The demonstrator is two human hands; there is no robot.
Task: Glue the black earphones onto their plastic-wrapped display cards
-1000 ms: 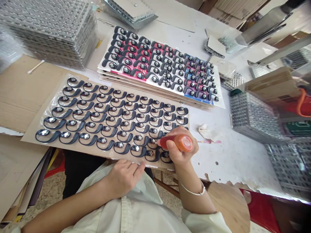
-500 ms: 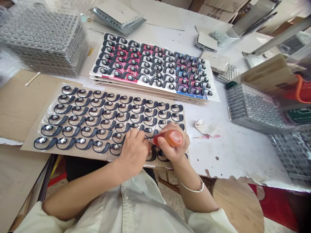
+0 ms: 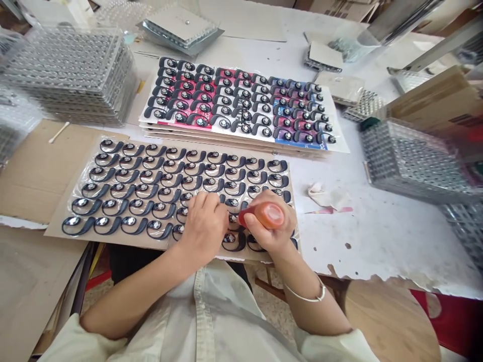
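Over the front right part of the brown board (image 3: 57,226), the right hand (image 3: 278,232) grips a red bottle (image 3: 264,214), tip at the earpieces (image 3: 229,238); nearer the board's middle, the left hand (image 3: 207,227) curls, whether around anything I cannot tell

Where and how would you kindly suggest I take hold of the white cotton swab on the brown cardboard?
I'd pinch the white cotton swab at mid-stick from above, thumb and finger on either long side: it lies diagonally, uncovered, on the brown cardboard, its stick thinner than its ends.
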